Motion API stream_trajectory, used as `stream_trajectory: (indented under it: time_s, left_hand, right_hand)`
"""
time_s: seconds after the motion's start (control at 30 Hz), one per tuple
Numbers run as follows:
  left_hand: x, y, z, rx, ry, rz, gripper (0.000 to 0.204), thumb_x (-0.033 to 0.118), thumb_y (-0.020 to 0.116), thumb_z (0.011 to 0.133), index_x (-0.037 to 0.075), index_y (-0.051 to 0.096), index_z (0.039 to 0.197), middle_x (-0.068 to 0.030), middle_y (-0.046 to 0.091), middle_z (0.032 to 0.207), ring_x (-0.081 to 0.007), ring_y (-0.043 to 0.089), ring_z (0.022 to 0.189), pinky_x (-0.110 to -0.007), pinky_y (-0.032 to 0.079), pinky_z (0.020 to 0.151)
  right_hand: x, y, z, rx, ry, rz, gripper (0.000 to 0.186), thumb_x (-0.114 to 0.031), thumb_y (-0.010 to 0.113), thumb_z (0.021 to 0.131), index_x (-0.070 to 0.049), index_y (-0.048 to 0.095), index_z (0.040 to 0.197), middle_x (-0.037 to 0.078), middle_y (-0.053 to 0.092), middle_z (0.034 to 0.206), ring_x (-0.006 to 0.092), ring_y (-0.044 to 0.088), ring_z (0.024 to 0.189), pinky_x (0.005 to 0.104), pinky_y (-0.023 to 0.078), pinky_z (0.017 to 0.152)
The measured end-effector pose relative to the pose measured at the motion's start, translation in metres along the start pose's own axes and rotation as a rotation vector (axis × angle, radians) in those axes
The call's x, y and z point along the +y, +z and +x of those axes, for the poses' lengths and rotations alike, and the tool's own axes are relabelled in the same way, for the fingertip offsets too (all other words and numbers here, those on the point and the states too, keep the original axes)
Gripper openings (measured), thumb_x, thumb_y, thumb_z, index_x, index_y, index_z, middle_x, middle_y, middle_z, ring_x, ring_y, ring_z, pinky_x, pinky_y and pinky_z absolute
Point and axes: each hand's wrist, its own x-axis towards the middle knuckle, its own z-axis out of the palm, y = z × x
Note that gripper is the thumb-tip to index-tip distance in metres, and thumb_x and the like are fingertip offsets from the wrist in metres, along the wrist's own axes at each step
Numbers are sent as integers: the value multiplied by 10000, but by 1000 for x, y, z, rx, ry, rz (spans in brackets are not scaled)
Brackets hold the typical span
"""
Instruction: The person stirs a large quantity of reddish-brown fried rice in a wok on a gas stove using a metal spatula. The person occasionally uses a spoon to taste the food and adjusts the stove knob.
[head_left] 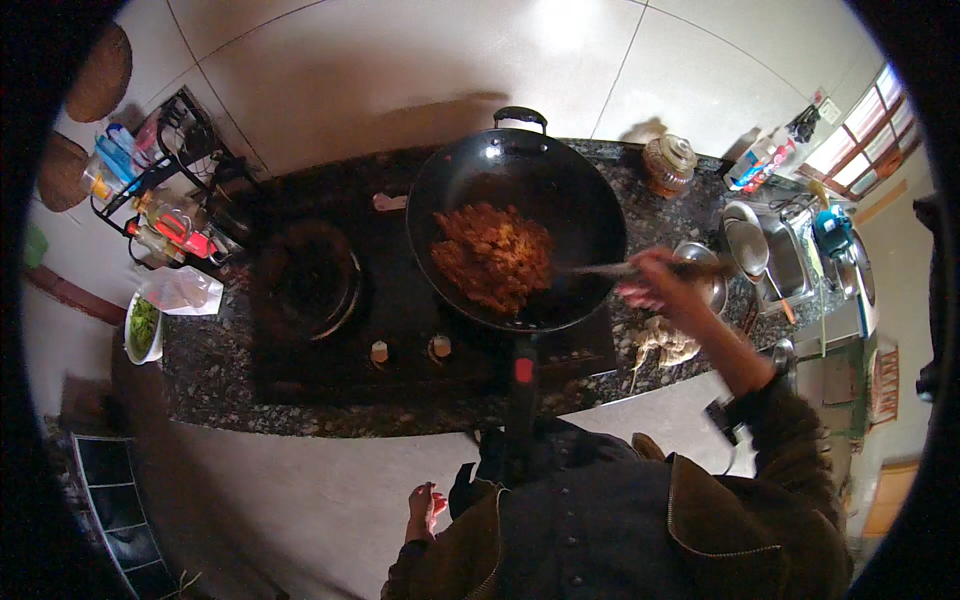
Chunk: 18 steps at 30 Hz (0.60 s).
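A black wok (590, 215) sits on the right side of the dark cooktop, its long handle pointing at my body. Reddish-brown cooked food (495, 255), perhaps shredded meat, is heaped in its left half. My right hand (652, 280), slightly blurred, is closed around a spatula (603, 269). The spatula's shaft crosses the wok's right rim and its tip reaches the food, which hides the blade; the handle's brownish end sticks out behind my hand. Low beside my body, my left hand (426, 508) hangs away from the counter with curled fingers; their inside is hidden.
Left of the wok is a second burner (310, 280). A bottle rack (160, 200), plastic bag (185, 290) and bowl of greens (143, 330) stand farther left. On the right are a glass jar (669, 165), pale roots or ginger-like pieces (663, 343), a metal bowl (712, 290) and a sink (785, 265).
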Motion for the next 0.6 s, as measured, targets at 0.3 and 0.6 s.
stream_trajectory:
  time_s: [0.3,0.6]
  left_hand:
    - [18,-1,1,51,-16,2,278,313,520,877,60,548,991,-97,594,721,-207,590,550,-346,520,522]
    - [14,-1,6,20,138,56,269,298,509,880,66,555,1008,-105,601,756,-210,582,557,-346,517,534]
  right_hand:
    - [18,45,19,216,-155,565,283,-237,547,890,-38,510,1087,137,601,1002,231,637,882,288,534,727]
    - [-47,-13,-13,213,-65,125,332,-356,525,886,-61,552,1036,116,634,893,196,665,761,303,537,641]
